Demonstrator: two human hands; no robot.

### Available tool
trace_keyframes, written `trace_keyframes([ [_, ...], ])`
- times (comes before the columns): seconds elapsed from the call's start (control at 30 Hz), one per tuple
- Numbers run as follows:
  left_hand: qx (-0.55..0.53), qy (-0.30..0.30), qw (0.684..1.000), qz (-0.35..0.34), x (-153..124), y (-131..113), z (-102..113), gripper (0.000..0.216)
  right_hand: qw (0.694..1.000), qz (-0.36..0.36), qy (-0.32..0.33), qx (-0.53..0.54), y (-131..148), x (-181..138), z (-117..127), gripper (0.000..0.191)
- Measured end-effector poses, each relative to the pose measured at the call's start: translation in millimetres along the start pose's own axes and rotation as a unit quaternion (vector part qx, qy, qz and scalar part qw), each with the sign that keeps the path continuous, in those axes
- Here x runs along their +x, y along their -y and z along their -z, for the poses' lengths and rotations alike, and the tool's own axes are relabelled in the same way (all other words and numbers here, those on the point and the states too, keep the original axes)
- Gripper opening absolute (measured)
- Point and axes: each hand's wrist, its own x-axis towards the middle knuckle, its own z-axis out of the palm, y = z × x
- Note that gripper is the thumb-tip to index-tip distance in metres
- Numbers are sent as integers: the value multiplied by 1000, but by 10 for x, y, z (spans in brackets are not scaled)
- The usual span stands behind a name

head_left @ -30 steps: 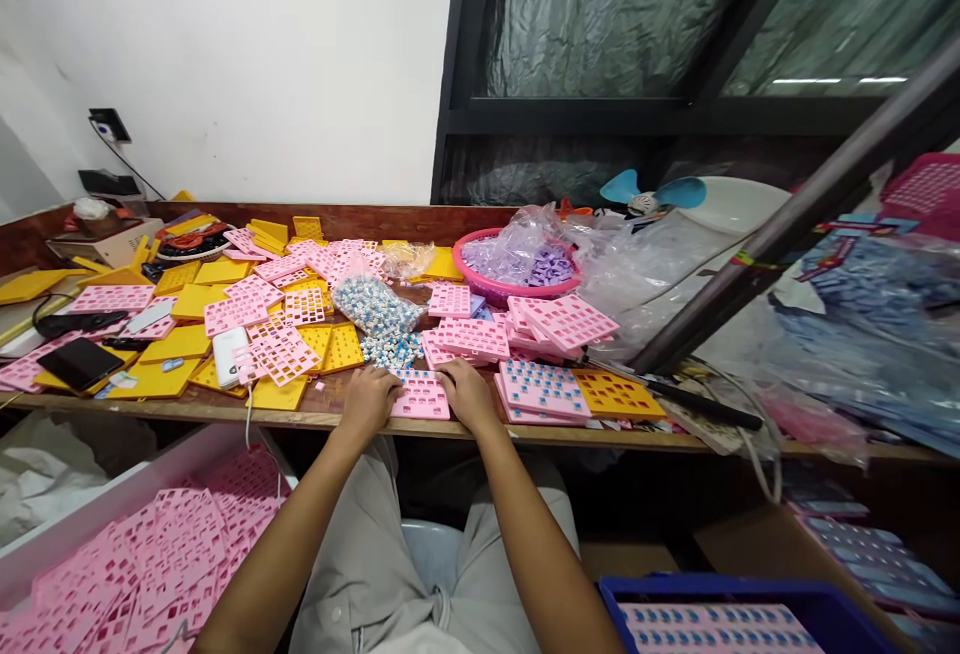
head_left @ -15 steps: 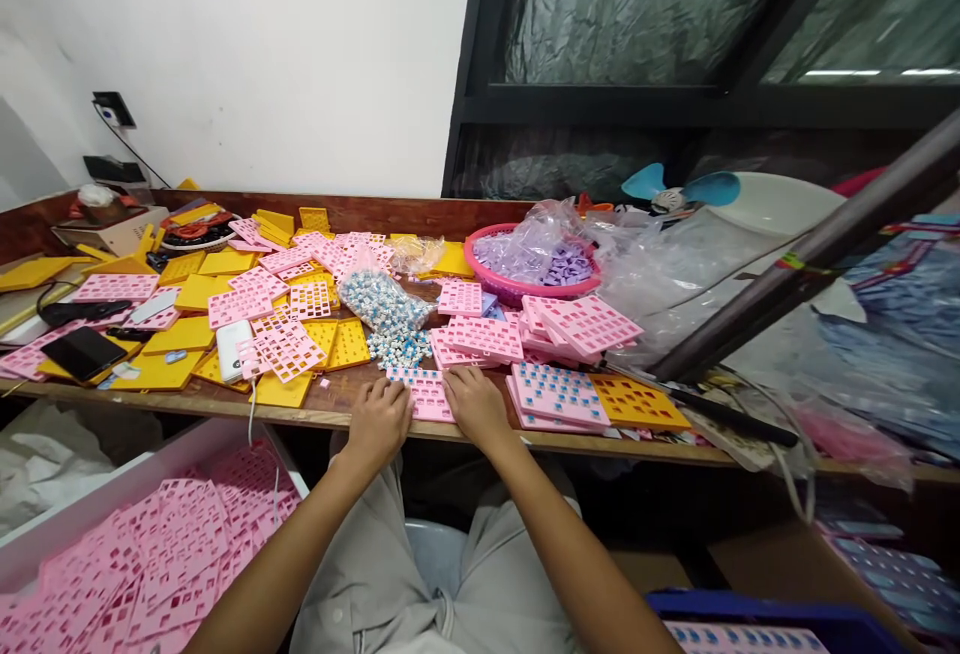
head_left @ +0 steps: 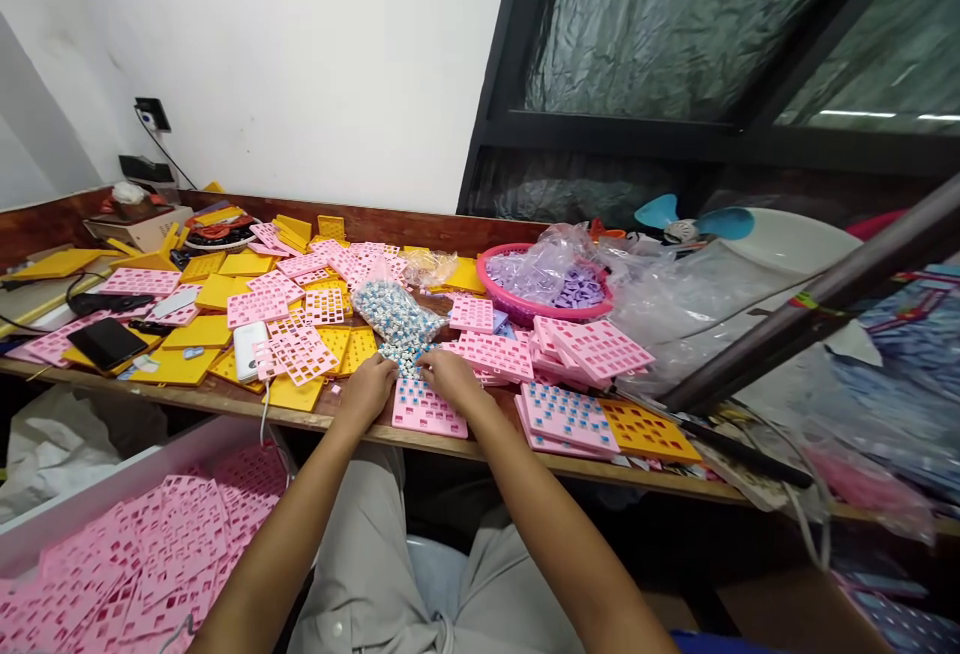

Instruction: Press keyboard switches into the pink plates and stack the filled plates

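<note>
A pink plate with rows of square holes lies at the table's front edge, and small blue pieces sit in its upper rows. Just beyond it is a loose pile of small blue-and-white pieces, spilling from a clear plastic bag. My left hand is at the left edge of the pile, its fingers curled. From the other side my right hand reaches to the pile above the plate, fingers bent together. Anything between the fingertips is too small to make out.
Pink plates with blue pieces are stacked at right beside a yellow plate. Behind stands a pink basket of purple pieces. Yellow and pink plates, a phone and a white power bank lie left. A slanted pole crosses the right.
Both hands have left the sides of the pink plate and moved forward to the loose pile. More of the plate now shows. The camera view has shifted slightly.
</note>
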Motion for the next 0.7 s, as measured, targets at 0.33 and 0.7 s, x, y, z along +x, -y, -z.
trace_keyframes([
  [0.33, -35, 45, 998, 35, -28, 142, 22, 13, 992, -61, 88, -65, 168, 363, 31, 23],
  [0.7, -163, 7, 986, 41, -204, 123, 160, 25, 997, -39, 70, -19, 229, 351, 3, 22],
])
